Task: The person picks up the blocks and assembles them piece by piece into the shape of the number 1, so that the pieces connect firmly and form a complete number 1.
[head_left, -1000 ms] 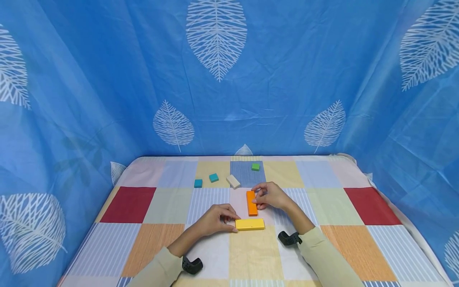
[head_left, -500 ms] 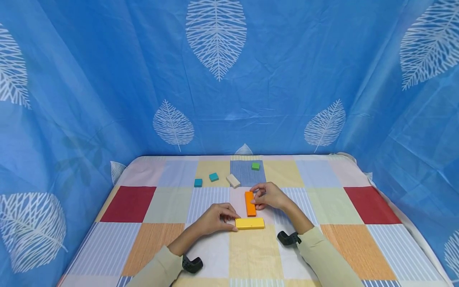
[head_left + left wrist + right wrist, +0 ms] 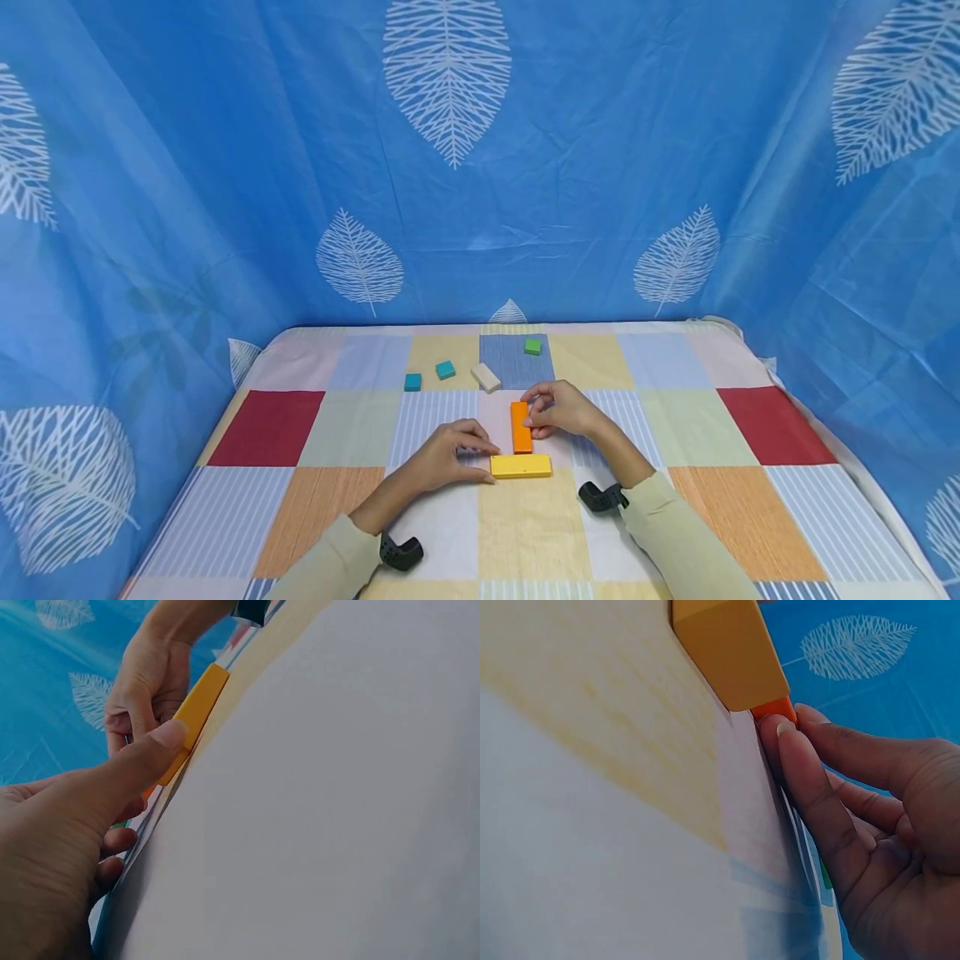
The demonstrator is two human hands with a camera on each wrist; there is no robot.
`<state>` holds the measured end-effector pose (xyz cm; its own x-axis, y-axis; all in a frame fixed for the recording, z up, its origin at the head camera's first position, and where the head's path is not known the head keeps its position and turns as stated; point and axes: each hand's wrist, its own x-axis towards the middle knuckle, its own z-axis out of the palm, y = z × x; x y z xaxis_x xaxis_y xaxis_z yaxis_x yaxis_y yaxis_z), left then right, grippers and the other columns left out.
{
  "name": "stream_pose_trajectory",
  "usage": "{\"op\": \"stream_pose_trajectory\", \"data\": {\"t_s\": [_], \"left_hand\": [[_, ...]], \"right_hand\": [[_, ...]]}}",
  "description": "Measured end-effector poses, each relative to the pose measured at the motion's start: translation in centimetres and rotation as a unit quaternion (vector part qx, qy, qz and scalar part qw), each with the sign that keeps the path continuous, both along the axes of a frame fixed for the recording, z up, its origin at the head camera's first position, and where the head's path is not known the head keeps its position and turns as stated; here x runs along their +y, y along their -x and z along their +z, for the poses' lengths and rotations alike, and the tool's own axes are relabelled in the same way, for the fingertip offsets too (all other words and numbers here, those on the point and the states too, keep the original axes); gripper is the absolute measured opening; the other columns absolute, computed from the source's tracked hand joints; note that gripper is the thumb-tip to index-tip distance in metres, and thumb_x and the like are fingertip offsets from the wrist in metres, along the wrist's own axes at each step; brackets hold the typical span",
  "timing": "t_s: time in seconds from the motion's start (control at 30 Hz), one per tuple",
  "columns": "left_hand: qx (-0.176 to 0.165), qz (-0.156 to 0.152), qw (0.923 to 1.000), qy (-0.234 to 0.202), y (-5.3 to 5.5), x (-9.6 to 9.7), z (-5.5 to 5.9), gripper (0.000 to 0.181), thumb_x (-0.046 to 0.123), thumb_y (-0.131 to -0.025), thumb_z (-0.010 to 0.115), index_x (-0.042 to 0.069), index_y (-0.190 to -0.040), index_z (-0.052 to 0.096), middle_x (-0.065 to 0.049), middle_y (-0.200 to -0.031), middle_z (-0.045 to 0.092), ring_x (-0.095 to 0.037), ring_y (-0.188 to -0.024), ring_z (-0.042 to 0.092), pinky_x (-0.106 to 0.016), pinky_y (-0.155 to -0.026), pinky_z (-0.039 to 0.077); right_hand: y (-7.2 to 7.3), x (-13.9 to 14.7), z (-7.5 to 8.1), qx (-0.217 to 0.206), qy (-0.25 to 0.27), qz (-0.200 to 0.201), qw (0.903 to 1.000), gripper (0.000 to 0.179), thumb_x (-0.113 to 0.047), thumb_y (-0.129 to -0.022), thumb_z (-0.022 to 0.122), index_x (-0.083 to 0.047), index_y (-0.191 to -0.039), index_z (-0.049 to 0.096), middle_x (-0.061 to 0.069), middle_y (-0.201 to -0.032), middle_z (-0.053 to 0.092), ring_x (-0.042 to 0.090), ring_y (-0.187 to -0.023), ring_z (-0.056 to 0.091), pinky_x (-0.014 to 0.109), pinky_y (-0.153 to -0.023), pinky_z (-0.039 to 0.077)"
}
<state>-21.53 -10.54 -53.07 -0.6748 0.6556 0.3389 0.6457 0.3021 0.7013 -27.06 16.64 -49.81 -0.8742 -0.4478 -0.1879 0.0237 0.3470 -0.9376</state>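
A long yellow block [image 3: 521, 467] lies crosswise on the patchwork cloth. My left hand [image 3: 450, 456] pinches its left end, thumb on the near side and a finger on the far side; in the left wrist view the thumb [image 3: 166, 735] rests against the block. Behind it an orange block [image 3: 520, 427] points away, its near end meeting the yellow block's far side around the middle. Whether they touch or leave a thin gap, I cannot tell. My right hand [image 3: 564, 410] holds the orange block from the right with thumb and fingers. The right wrist view shows only a sliver of the orange block [image 3: 778, 710].
Farther back lie two teal blocks [image 3: 413, 382], a cream block [image 3: 486, 377] and a small green block [image 3: 532, 347]. Blue leaf-patterned curtain [image 3: 480, 250] encloses the back and sides. Each wrist wears a black device [image 3: 602, 497].
The right hand has slid the orange block slightly left and nearer, up to the yellow block. The left hand and yellow block have hardly moved.
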Motion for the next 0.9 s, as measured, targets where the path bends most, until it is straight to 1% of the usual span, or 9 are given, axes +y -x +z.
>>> {"op": "stream_pose_trajectory", "data": {"t_s": [0.1,0.4,0.5,0.7,0.9], "left_hand": [[0.014,0.005,0.9998,0.011,0.03,-0.03,-0.05,0.034,0.029,-0.078,0.090,0.014,-0.107,0.081,0.008,-0.101,0.065,-0.008,-0.097,0.057,-0.028,-0.090,0.050],[0.032,0.001,0.9994,0.011,0.23,0.01,-0.37,0.031,0.028,-0.078,0.090,0.013,-0.105,0.082,0.008,-0.100,0.066,-0.007,-0.097,0.057,-0.028,-0.089,0.050],[0.027,0.002,0.9995,0.013,0.25,0.06,-0.39,0.031,0.029,-0.078,0.089,0.014,-0.105,0.082,0.008,-0.101,0.065,-0.007,-0.097,0.057,-0.028,-0.089,0.050],[0.007,0.008,0.9997,0.020,0.17,0.04,-0.35,0.032,0.029,-0.079,0.089,0.014,-0.106,0.082,0.009,-0.101,0.065,-0.007,-0.097,0.057,-0.029,-0.091,0.050],[0.011,0.011,0.9997,0.020,0.12,0.03,-0.26,0.031,0.028,-0.079,0.089,0.015,-0.105,0.082,0.009,-0.101,0.066,-0.008,-0.097,0.057,-0.030,-0.090,0.050]], "right_hand": [[0.00,-0.04,0.02,-0.002,0.003,0.001,1.0000,0.034,0.000,-0.089,0.076,0.008,-0.119,0.061,0.012,-0.080,0.066,0.020,-0.061,0.069,0.036,-0.062,0.060],[-0.01,-0.08,0.03,-0.006,-0.002,0.006,1.0000,0.035,-0.001,-0.089,0.076,0.008,-0.119,0.062,0.011,-0.079,0.067,0.021,-0.062,0.070,0.035,-0.063,0.060],[-0.03,-0.05,-0.04,-0.007,-0.002,0.008,0.9999,0.035,-0.002,-0.089,0.076,0.008,-0.119,0.062,0.011,-0.079,0.067,0.021,-0.062,0.070,0.035,-0.063,0.060],[-0.06,-0.05,-0.21,-0.009,-0.002,0.007,0.9999,0.035,-0.002,-0.089,0.076,0.008,-0.120,0.062,0.011,-0.078,0.066,0.021,-0.062,0.070,0.034,-0.064,0.060],[-0.05,-0.15,-0.08,-0.006,0.004,0.007,1.0000,0.035,-0.001,-0.088,0.076,0.008,-0.119,0.062,0.010,-0.078,0.063,0.020,-0.062,0.069,0.036,-0.064,0.060]]}}
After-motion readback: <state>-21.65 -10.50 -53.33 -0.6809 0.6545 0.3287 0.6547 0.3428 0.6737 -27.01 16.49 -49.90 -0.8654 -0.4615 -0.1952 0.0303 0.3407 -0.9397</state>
